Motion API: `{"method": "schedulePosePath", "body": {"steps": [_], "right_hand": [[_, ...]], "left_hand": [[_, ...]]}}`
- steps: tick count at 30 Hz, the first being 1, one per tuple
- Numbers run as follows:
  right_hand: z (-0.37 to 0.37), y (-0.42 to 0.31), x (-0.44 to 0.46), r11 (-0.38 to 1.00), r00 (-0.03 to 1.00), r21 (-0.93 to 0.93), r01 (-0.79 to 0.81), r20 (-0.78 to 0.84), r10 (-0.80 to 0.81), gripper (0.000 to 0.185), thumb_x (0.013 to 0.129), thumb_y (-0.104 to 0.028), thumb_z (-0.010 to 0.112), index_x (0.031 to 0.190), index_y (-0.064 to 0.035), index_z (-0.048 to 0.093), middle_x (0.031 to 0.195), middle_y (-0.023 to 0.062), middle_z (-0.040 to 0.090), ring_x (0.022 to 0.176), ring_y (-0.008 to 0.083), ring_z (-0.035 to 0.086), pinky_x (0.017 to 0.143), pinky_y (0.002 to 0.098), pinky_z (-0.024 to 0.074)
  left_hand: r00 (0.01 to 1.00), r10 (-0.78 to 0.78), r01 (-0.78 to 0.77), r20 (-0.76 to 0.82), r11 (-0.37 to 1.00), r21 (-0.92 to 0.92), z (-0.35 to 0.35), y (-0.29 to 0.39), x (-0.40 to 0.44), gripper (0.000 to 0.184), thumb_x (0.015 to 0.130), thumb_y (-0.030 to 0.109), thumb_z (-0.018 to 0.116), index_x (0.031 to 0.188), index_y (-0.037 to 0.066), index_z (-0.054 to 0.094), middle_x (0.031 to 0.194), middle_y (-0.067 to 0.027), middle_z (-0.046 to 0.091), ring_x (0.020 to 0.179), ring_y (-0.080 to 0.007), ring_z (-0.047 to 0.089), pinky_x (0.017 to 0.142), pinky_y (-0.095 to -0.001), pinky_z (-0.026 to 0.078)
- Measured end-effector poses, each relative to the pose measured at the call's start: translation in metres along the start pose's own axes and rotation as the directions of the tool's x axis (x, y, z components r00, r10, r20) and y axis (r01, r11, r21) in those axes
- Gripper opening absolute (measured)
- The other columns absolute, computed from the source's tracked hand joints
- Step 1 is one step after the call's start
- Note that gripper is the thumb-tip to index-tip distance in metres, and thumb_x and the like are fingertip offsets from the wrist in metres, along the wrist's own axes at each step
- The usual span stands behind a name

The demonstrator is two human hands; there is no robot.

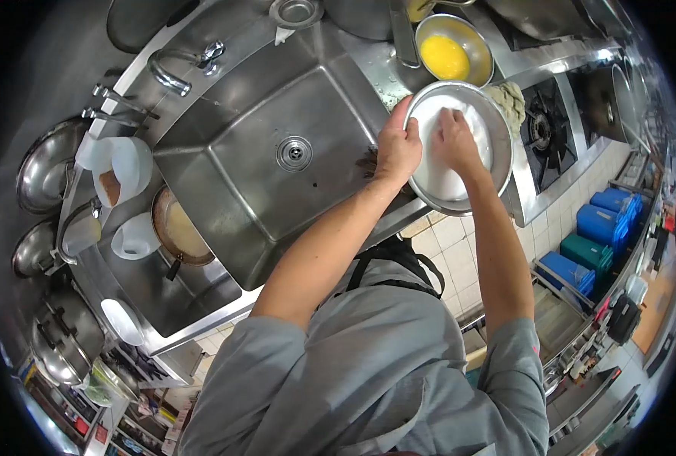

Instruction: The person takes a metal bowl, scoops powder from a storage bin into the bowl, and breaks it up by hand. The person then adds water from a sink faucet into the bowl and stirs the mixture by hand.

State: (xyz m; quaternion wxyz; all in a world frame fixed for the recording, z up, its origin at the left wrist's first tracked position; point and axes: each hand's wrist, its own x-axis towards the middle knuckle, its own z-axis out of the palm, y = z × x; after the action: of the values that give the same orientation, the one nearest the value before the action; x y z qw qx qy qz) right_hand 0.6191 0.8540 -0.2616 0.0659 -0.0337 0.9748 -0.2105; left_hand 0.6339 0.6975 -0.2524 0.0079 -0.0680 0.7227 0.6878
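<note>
My left hand [399,150] grips the near left rim of a round metal bowl [500,144], thumb on the inside. White material [438,181] fills the bottom of the bowl; whether it is powder or liquid I cannot tell. Inside the bowl, my right hand [455,141] reaches down with bent fingers close together, the tips against the white material. What those fingers hold, if anything, is hidden. Just beyond stands a second metal bowl [476,64] with yellow liquid [444,58] in it. A crumpled cloth [509,105] lies beside the two bowls.
To the left is a large steel sink [239,159] with a drain [294,153] and a faucet [172,74]. A frying pan [180,228] and white containers [129,171] sit further left. On the right are a gas burner [544,131] and several lidded bins [600,224].
</note>
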Motion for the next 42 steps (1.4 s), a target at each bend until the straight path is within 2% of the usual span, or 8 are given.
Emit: {"method": "schedulePosePath", "body": {"steps": [2, 6, 8, 10, 13, 24, 31, 42], "right_hand": [[0.009, -0.007, -0.004, 0.999, 0.995, 0.017, 0.036, 0.091, -0.037, 0.042, 0.076, -0.007, 0.062, 0.115, 0.0019, 0.049, 0.112, 0.0332, 0.054, 0.105, 0.0514, 0.055, 0.091, 0.0565, 0.0462], [0.036, -0.018, -0.026, 0.924, 0.928, 0.097, 0.371, -0.079, -0.365, 0.047, 0.076, -0.003, 0.059, 0.122, 0.0048, 0.051, 0.110, 0.0341, 0.057, 0.106, 0.0520, 0.054, 0.093, 0.0539, 0.0457], [0.031, -0.014, -0.032, 0.931, 0.933, 0.127, 0.342, 0.075, -0.353, 0.047, 0.077, -0.002, 0.058, 0.122, 0.0061, 0.053, 0.109, 0.0329, 0.059, 0.109, 0.0500, 0.055, 0.095, 0.0524, 0.0459], [0.019, -0.026, -0.039, 0.955, 0.967, 0.208, 0.211, 0.099, -0.235, 0.032, 0.078, -0.002, 0.056, 0.110, 0.0045, 0.055, 0.098, 0.0301, 0.060, 0.100, 0.0466, 0.060, 0.086, 0.0507, 0.0499], [0.018, -0.026, -0.030, 0.955, 0.956, 0.168, 0.243, 0.128, -0.265, 0.030, 0.080, -0.004, 0.057, 0.109, 0.0040, 0.055, 0.095, 0.0285, 0.061, 0.092, 0.0461, 0.063, 0.081, 0.0502, 0.0517], [-0.010, -0.022, 0.011, 0.949, 0.985, -0.293, 0.113, 0.161, -0.068, 0.021, 0.089, -0.021, 0.055, 0.102, -0.0153, 0.070, 0.093, 0.0169, 0.069, 0.084, 0.0354, 0.069, 0.074, 0.0463, 0.0562], [-0.023, 0.032, 0.006, 0.920, 0.993, -0.375, 0.116, 0.008, -0.122, 0.024, 0.091, -0.022, 0.056, 0.111, -0.0130, 0.065, 0.123, 0.0155, 0.060, 0.117, 0.0343, 0.057, 0.090, 0.0468, 0.0534], [-0.039, 0.036, -0.043, 0.886, 0.958, -0.463, -0.003, 0.253, 0.135, 0.020, 0.092, -0.015, 0.050, 0.102, -0.0039, 0.063, 0.111, 0.0199, 0.064, 0.107, 0.0359, 0.064, 0.089, 0.0438, 0.0544]], "left_hand": [[1.000, 0.025, -0.025, -0.014, 1.000, 0.010, 0.000, -0.005, 0.002, 0.042, 0.097, 0.008, 0.051, 0.138, 0.003, 0.050, 0.128, -0.0229, 0.061, 0.119, -0.0365, 0.060, 0.100, -0.0391, 0.046], [1.000, -0.015, 0.015, 0.000, 1.000, 0.020, 0.001, 0.000, 0.000, 0.042, 0.097, 0.010, 0.049, 0.138, 0.004, 0.050, 0.127, -0.0226, 0.062, 0.117, -0.0349, 0.061, 0.100, -0.0384, 0.047], [0.999, -0.053, 0.053, -0.002, 0.997, -0.046, 0.000, 0.009, -0.002, 0.041, 0.096, 0.007, 0.054, 0.137, 0.004, 0.053, 0.126, -0.0182, 0.063, 0.117, -0.0260, 0.060, 0.100, -0.0348, 0.045], [1.000, -0.005, 0.006, 0.009, 0.999, -0.049, 0.000, 0.005, -0.001, 0.040, 0.097, 0.008, 0.048, 0.137, 0.004, 0.052, 0.123, -0.0214, 0.064, 0.114, -0.0315, 0.063, 0.098, -0.0369, 0.048], [1.000, 0.000, 0.001, 0.017, 0.999, -0.045, 0.001, 0.002, 0.000, 0.040, 0.097, 0.008, 0.048, 0.136, 0.003, 0.052, 0.121, -0.0208, 0.065, 0.113, -0.0314, 0.063, 0.098, -0.0377, 0.048], [0.999, 0.036, -0.032, 0.035, 0.994, -0.102, 0.001, -0.005, 0.003, 0.041, 0.097, 0.007, 0.048, 0.137, 0.000, 0.051, 0.124, -0.0216, 0.063, 0.115, -0.0333, 0.061, 0.099, -0.0393, 0.047], [0.999, 0.027, -0.026, 0.033, 0.999, -0.031, 0.001, -0.004, 0.003, 0.040, 0.096, 0.005, 0.049, 0.136, 0.000, 0.051, 0.124, -0.0224, 0.063, 0.114, -0.0338, 0.061, 0.098, -0.0386, 0.047], [0.999, -0.041, 0.043, 0.015, 0.975, -0.217, 0.006, -0.006, 0.000, 0.040, 0.097, 0.004, 0.051, 0.136, -0.001, 0.052, 0.126, -0.0171, 0.063, 0.115, -0.0248, 0.061, 0.100, -0.0345, 0.045]]}}
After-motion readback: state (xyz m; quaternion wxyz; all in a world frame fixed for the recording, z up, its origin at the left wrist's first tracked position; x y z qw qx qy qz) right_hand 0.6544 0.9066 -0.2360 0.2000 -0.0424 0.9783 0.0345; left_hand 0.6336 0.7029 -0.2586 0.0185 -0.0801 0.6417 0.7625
